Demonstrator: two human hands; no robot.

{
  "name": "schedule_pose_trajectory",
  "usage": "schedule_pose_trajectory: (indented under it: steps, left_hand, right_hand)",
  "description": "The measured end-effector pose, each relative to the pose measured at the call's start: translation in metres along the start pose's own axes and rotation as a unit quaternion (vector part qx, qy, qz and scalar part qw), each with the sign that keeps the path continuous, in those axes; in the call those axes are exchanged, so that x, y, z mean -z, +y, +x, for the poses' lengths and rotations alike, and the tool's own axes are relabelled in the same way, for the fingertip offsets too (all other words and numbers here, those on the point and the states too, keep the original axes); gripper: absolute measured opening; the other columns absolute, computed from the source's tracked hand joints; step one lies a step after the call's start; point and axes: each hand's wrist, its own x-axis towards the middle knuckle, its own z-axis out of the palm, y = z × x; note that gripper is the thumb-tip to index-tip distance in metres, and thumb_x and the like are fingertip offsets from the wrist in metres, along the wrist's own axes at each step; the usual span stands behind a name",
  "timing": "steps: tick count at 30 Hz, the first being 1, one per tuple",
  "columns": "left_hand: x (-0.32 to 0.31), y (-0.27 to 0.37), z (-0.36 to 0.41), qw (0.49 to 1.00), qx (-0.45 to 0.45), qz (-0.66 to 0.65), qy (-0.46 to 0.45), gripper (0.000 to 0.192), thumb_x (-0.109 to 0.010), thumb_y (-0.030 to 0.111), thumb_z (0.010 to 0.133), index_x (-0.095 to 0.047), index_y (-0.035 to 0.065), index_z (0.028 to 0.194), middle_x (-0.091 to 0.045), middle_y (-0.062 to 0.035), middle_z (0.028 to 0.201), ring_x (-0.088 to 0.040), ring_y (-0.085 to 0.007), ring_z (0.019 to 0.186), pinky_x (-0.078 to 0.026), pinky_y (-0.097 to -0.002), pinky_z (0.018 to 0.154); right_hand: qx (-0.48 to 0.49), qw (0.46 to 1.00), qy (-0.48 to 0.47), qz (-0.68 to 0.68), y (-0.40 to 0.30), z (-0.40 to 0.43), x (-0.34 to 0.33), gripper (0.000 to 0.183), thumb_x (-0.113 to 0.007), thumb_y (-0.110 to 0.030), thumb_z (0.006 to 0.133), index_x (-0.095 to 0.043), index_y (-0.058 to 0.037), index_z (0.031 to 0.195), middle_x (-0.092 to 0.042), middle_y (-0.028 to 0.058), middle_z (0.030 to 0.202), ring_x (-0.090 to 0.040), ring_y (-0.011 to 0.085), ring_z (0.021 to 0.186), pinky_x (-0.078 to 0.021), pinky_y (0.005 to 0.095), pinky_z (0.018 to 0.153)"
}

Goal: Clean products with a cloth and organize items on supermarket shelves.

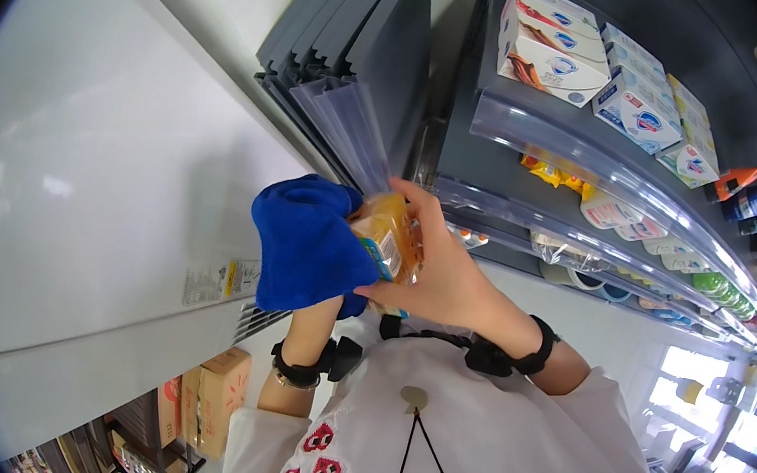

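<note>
My right hand [442, 265] grips a plastic-wrapped orange and yellow package [396, 239] with a barcode on its side. Its thumb and fingers spread around the package from the right. A blue cloth [314, 243] drapes over my left hand, whose fingers are hidden beneath it; only the left wrist [314, 324] shows below. The cloth lies against the left side of the package. Both wrists wear black straps.
Boxed soap [557, 53] and bottles [608, 211] stand on dark shelves [457, 143] with clear front guards [540, 132] at right. Stacked grey panels [387, 46] lean behind my hands. A glossy white surface [98, 152] fills the left. Cardboard boxes [216, 401] are at lower left.
</note>
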Motion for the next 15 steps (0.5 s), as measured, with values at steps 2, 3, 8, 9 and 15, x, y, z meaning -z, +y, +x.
schedule_pose_trajectory:
  steps: [2,3,8,9,15]
  left_hand:
    - [-0.008,0.019,0.006,0.998,0.006,-0.062,0.033,0.024,-0.061,0.009,0.09,-0.055,0.0004,0.111,-0.058,-0.0124,0.114,-0.06,-0.0245,0.1,-0.05,-0.0397,0.089]
    - [-0.009,0.026,0.011,0.998,0.008,-0.064,0.028,0.024,-0.061,0.009,0.09,-0.055,0.0004,0.111,-0.058,-0.0124,0.114,-0.06,-0.0245,0.1,-0.05,-0.0397,0.089]
    - [-0.006,0.029,0.019,0.928,0.162,-0.329,0.059,0.049,-0.072,0.012,0.081,-0.05,0.0033,0.123,-0.054,-0.0133,0.112,-0.057,-0.0255,0.096,-0.048,-0.0386,0.086]
    - [-0.008,0.024,0.015,0.961,0.126,-0.245,0.034,0.05,-0.072,0.012,0.08,-0.05,0.0035,0.124,-0.054,-0.0132,0.112,-0.057,-0.0254,0.096,-0.047,-0.0382,0.087]
    - [-0.032,0.005,0.001,0.906,-0.186,0.38,0.024,0.054,-0.074,0.012,0.076,-0.05,0.0049,0.124,-0.051,-0.0127,0.112,-0.055,-0.0245,0.099,-0.045,-0.0364,0.088]
  right_hand:
    - [-0.035,0.998,-0.041,0.038,0.009,0.005,0.005,0.095,-0.081,-0.031,0.081,-0.021,-0.0058,0.15,-0.056,0.0219,0.125,-0.059,0.0254,0.115,-0.0465,0.037,0.098]
    - [-0.038,0.998,-0.036,0.037,0.012,0.004,0.011,0.095,-0.081,-0.031,0.081,-0.021,-0.0058,0.15,-0.056,0.0219,0.125,-0.059,0.0254,0.115,-0.0465,0.037,0.098]
    - [-0.085,0.884,-0.013,0.459,0.015,0.005,0.009,0.057,-0.052,-0.032,0.102,-0.031,-0.0047,0.147,-0.057,0.0139,0.128,-0.057,0.0195,0.117,-0.0472,0.0345,0.097]
    - [-0.102,0.854,-0.011,0.51,0.019,0.007,0.007,0.055,-0.049,-0.036,0.103,-0.034,-0.004,0.146,-0.057,0.0135,0.129,-0.057,0.0204,0.118,-0.0457,0.0345,0.099]
    - [0.034,0.993,0.091,-0.071,0.028,0.008,0.001,0.057,-0.051,-0.032,0.102,-0.034,0.0017,0.145,-0.043,0.0247,0.141,-0.051,0.032,0.123,-0.04,0.0379,0.104]
